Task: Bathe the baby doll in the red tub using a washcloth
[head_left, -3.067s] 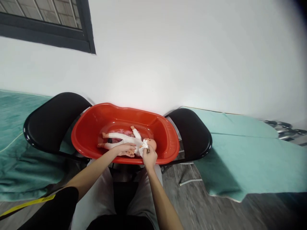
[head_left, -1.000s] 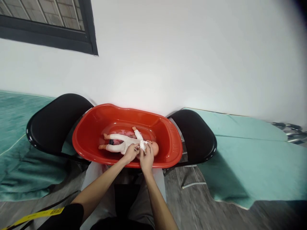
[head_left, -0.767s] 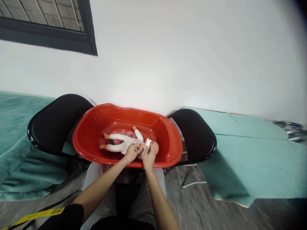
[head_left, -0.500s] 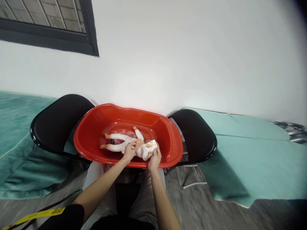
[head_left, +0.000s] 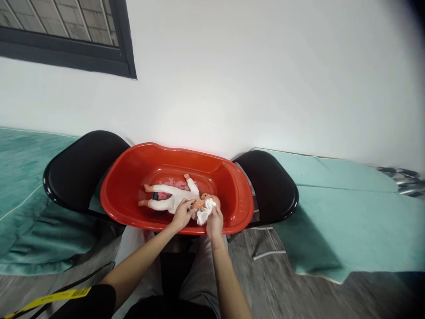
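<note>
A baby doll (head_left: 182, 198) in white lies on its back in a red baby bathtub (head_left: 226, 173), its feet to the left and its head to the right. My left hand (head_left: 183, 215) is closed around the doll's near arm, by the wrist. In my right hand (head_left: 215, 223) is a white printed cloth (head_left: 205, 212), pinched between thumb and fingers. The cloth lies bunched against the doll's near hand and beside its head, which partly shows behind it.
Black chairs (head_left: 88, 170) (head_left: 270, 188) stand at both ends of the tub. Green cloths (head_left: 348, 230) spread on either side. A white wall (head_left: 232, 79) rises right behind the tub, with a barred window (head_left: 66, 26) at the upper left. A pink pattern (head_left: 171, 182) shows on the tub floor.
The doll's near hand has shifted right, up to the cloth, with my left hand on its arm. The cloth has folded down, and more of the doll's head shows.
</note>
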`<state>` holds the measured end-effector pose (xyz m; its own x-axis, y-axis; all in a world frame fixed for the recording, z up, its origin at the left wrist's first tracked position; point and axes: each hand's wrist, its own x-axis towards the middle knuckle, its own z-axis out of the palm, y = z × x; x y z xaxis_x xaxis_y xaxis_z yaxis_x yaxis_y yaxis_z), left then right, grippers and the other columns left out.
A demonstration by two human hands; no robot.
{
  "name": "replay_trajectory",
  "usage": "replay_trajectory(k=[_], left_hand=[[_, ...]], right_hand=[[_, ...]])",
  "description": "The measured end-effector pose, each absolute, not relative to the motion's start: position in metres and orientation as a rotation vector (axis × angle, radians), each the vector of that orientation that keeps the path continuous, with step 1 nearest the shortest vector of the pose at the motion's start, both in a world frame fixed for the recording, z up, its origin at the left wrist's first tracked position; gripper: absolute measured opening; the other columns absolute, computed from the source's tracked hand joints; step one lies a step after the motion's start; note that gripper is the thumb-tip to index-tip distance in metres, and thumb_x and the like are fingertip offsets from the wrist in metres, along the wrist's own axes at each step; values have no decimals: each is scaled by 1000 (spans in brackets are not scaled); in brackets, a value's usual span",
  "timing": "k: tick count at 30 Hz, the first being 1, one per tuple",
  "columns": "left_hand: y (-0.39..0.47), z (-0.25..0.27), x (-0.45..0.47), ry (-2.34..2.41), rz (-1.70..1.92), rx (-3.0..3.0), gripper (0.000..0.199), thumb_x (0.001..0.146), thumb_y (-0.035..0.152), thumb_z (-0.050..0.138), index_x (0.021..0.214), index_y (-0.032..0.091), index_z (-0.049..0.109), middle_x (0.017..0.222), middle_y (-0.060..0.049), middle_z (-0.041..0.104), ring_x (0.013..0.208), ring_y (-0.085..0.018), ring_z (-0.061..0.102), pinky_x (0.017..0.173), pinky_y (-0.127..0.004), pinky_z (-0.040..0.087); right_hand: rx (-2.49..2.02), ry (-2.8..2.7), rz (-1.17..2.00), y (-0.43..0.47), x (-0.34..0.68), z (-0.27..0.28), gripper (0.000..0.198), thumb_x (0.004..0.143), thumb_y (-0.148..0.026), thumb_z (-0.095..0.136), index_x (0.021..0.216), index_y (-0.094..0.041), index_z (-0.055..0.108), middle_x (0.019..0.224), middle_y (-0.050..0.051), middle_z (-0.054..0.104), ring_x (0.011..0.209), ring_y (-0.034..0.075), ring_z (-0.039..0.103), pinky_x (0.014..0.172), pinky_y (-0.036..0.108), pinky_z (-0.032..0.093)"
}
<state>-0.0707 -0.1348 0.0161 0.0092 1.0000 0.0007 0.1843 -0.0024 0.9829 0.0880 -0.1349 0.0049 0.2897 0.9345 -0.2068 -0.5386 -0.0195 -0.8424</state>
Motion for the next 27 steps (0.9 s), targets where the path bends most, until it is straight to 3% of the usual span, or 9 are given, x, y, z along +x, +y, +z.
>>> replay_trajectory(k=[10, 13, 16, 20, 23, 25, 27], left_hand=[[-132, 17, -70, 1250, 1035, 1515, 47, 92, 11, 68, 135, 19, 84, 122, -12, 69, 116, -30, 67, 116, -43, 49], [-127, 17, -69, 1213, 984, 1554, 49, 91, 10, 66, 135, 22, 84, 118, -11, 68, 116, -30, 66, 117, -44, 48], [-120, 17, -69, 1220, 968, 1564, 50, 90, 8, 63, 131, 23, 86, 110, -9, 65, 105, -28, 65, 108, -40, 51], [-115, 16, -70, 1238, 980, 1574, 43, 88, 4, 61, 116, 22, 88, 104, -8, 63, 93, -23, 64, 100, -35, 51], [-116, 18, -71, 1311, 900, 1654, 39, 92, 7, 59, 119, 22, 84, 110, -7, 64, 98, -23, 65, 101, -35, 51], [-118, 21, -71, 1345, 836, 1716, 33, 94, 7, 56, 111, 19, 82, 112, -7, 64, 99, -21, 65, 101, -34, 51], [-119, 24, -71, 1381, 810, 1742, 28, 95, 5, 53, 101, 17, 78, 111, -7, 63, 99, -20, 65, 100, -32, 52]], right_hand=[[-895, -533, 1242, -128, 93, 19, 54, 91, -61, 70, 122, -17, 72, 129, 14, 80, 116, 27, 78, 108, 50, 62], [-906, -517, 1256, -124, 92, 21, 53, 90, -62, 72, 119, -17, 72, 126, 14, 80, 111, 27, 78, 103, 47, 63], [-937, -535, 1282, -121, 85, 24, 55, 83, -59, 81, 118, -17, 73, 121, 13, 81, 102, 24, 78, 91, 38, 64], [-1062, -621, 1305, -122, 80, 26, 71, 81, -71, 80, 124, -14, 75, 117, 12, 81, 88, 20, 75, 79, 32, 62], [-1179, -779, 1204, -124, 81, 27, 75, 80, -72, 79, 126, -12, 78, 129, 16, 79, 102, 24, 76, 87, 33, 63], [-1235, -925, 1126, -126, 83, 27, 73, 79, -66, 83, 128, -12, 80, 140, 17, 75, 118, 27, 74, 98, 34, 62], [-1272, -1019, 1128, -127, 85, 26, 76, 78, -63, 84, 134, -11, 79, 141, 17, 75, 119, 28, 74, 100, 36, 63]])
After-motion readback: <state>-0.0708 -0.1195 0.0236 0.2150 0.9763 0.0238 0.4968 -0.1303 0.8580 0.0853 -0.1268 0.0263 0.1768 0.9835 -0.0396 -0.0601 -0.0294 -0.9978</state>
